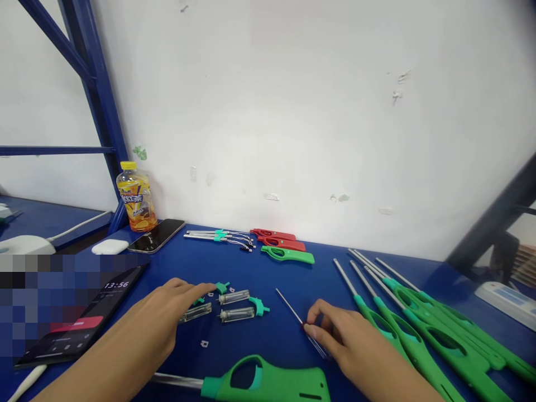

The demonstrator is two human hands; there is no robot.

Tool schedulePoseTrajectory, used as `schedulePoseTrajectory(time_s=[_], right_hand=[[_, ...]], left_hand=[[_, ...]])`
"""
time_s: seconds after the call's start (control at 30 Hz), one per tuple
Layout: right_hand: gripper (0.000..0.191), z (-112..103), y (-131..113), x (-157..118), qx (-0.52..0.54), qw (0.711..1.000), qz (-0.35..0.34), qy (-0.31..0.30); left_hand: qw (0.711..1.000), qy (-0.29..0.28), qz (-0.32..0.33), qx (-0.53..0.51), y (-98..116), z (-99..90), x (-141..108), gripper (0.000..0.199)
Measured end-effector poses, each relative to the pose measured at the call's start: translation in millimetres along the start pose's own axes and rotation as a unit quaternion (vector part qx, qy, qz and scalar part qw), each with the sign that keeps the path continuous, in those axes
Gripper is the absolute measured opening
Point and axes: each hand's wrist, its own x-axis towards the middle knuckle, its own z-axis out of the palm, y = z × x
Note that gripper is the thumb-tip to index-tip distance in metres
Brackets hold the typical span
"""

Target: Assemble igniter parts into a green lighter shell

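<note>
A blue tabletop (251, 271) stands against a white wall (293, 111) with some peeled spots. The right hand (337, 334) pinches a slim screwdriver (288, 304) between thumb and index finger; its thin shaft points away, toward upper left, and its other end comes out below the fingertips. The left hand (178, 301) stretches its index finger to a teal trigger piece (222, 287); whether these fingers hold something, I cannot tell. Just beside them lie transparent fuel tanks (237, 314) and, nearer, a small metal clip (204, 344). In front, between the forearms, is a green lighter (272, 384). More green long lighters (444, 340) lie beyond the right hand. Farther, near the wall, are red handle shells (281, 243) and metal barrels with wires (205, 237).
</note>
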Motion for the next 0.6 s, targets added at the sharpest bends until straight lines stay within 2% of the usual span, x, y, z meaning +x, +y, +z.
schedulePoseTrajectory(time_s=[0.1,0.17,0.4,0.6], right_hand=[[0.024,1,1,0,-0.001,1.0,0.001,-0.004],[0.024,1,2,0,-0.001,1.0,0.001,-0.003],[0.025,2,2,0,-0.001,1.0,0.0,-0.001],[0.023,2,3,0,-0.003,1.0,-0.002,-0.004]], left_hand=[[0.998,-0.055,-0.019,0.015,3,-2.8,2,0.102],[0.997,-0.069,-0.03,0.025,3,-5.1,4,0.099],[0.995,-0.081,-0.03,0.045,10,-5.9,8,0.1],[0.991,-0.115,-0.033,0.061,19,-8.9,6,0.089]])
